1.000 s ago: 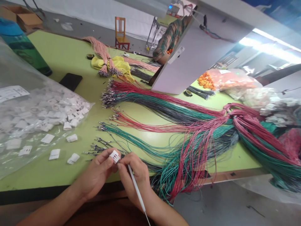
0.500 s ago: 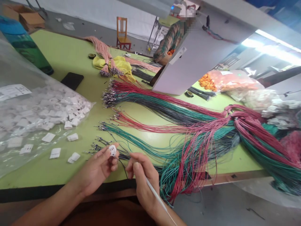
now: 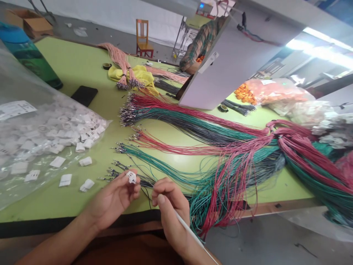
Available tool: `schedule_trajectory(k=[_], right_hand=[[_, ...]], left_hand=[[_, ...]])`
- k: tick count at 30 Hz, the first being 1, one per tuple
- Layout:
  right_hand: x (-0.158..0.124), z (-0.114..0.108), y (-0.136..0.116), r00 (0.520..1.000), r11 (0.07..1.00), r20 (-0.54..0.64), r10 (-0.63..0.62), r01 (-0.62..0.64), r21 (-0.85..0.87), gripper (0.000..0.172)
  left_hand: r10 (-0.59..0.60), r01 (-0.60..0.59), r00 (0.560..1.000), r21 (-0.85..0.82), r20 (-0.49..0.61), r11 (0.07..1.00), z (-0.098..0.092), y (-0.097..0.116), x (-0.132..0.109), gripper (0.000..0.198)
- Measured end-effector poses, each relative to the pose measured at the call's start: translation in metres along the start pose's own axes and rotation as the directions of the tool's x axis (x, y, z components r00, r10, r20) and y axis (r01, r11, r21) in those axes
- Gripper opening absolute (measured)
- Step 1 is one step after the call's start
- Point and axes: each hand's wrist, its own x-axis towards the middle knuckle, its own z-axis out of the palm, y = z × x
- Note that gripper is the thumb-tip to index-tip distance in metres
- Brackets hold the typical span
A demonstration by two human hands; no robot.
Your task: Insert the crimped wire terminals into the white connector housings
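A small white connector housing [image 3: 131,177], its slotted face turned up, is pinched in the fingertips of my left hand [image 3: 114,198]. Close by on the right, my right hand [image 3: 172,206] is closed, thumb against curled fingers. A white cord [image 3: 189,230] comes out from under its thumb and runs back along the wrist; its front end is hidden in the fingers. Thin dark wire shows in the gap between the hands. Beyond them lie black wires [image 3: 117,171], green wires [image 3: 138,152] and red wires [image 3: 162,147] with metal-tipped ends.
At left, a clear bag [image 3: 55,106] spills white housings; several lie loose, one housing [image 3: 65,180] near the table edge. A phone [image 3: 84,95] and blue-lidded bottle [image 3: 35,60] stand behind. A grey panel [image 3: 209,77] rises mid-table; a person's plaid sleeve [image 3: 201,44] shows past it.
My right hand has shifted slightly right, its fingers more level with the housing. The housing has tilted a little in my left fingertips. The view has turned slightly.
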Motion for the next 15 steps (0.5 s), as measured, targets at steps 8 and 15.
schedule_trajectory(k=[8,15], right_hand=[[0.000,0.004,-0.004,0.994,1.000,0.105,0.030,-0.031,0.007,0.004],[0.002,0.000,-0.010,0.999,0.999,0.032,-0.013,0.014,-0.030,0.008]], left_hand=[[0.075,-0.074,0.997,0.105,-0.006,0.992,-0.002,-0.003,0.002,0.025],[0.425,-0.380,0.903,0.588,0.066,0.714,-0.011,-0.014,0.001,0.032]])
